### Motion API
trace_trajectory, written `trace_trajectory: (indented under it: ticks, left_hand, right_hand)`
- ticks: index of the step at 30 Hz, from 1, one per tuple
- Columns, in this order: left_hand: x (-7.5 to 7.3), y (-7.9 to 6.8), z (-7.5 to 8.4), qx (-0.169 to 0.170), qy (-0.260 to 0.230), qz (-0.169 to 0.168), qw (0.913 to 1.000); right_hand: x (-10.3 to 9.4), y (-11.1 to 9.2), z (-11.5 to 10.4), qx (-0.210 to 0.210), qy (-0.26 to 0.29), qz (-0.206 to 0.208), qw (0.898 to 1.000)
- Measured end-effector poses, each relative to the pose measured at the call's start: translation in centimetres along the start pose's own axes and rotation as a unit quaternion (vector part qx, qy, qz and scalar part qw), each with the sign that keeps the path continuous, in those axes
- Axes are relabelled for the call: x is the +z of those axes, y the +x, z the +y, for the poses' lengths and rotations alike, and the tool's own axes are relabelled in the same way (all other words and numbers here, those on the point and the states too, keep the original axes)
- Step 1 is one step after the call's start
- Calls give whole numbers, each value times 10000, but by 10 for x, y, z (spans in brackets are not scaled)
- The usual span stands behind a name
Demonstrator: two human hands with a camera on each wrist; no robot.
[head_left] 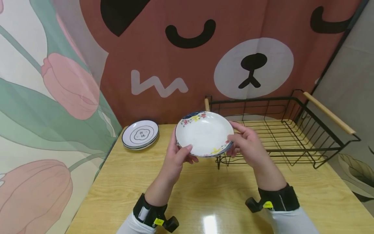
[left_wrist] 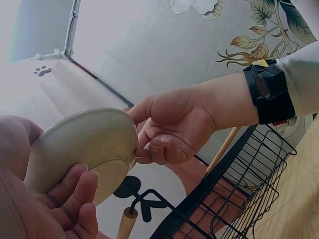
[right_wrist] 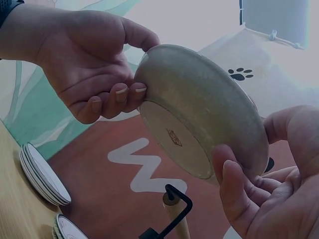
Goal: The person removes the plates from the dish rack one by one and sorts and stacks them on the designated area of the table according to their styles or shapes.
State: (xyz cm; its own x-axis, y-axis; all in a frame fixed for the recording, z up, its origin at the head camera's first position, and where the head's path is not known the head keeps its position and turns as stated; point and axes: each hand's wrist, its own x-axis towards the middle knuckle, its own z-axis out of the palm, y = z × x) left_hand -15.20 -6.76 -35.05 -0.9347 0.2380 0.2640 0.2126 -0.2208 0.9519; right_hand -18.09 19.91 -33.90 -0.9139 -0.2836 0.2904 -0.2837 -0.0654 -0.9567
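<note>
Both hands hold a deep plate up above the table, its white inside tilted towards the head camera. Red and yellow flowers and dark blue patches decorate its rim. My left hand grips the left edge, thumb over the rim and fingers underneath. On the right edge, my right hand pinches the rim between thumb and fingers. The right wrist view shows the plate's plain underside with a small reddish mark on its base. Fingertips of both hands touch that underside.
White dark-rimmed plates are stacked at the table's back left. Another plate's edge shows low in the right wrist view. A black wire basket with wooden handles stands at the right. Behind hangs a bear-print curtain.
</note>
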Motion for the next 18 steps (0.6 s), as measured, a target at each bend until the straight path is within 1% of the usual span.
trace_trajectory:
  ticks: [6, 9, 11, 13, 16, 18]
  left_hand:
    - [-1, 0, -1, 8, 50, 85, 10000]
    - [-2, 0, -1, 9, 54, 179, 9998]
    - [-2, -1, -1, 3, 54, 245, 9997]
    - [-2, -1, -1, 4, 39, 309, 9995]
    - [-4, 0, 0, -38, 44, 405, 9992]
    - [-6, 1, 2, -28, 60, 476, 9988]
  right_hand:
    - [1, -1, 0, 32, 51, -127, 9999]
    - [3, -2, 0, 62, 194, -203, 9996]
    - [6, -2, 0, 70, 424, -348, 9985]
    - [9, -3, 1, 37, 746, -575, 9955]
    - [15, -2, 3, 4, 1311, -893, 9873]
    - [21, -2, 2, 50, 1609, -955, 9823]
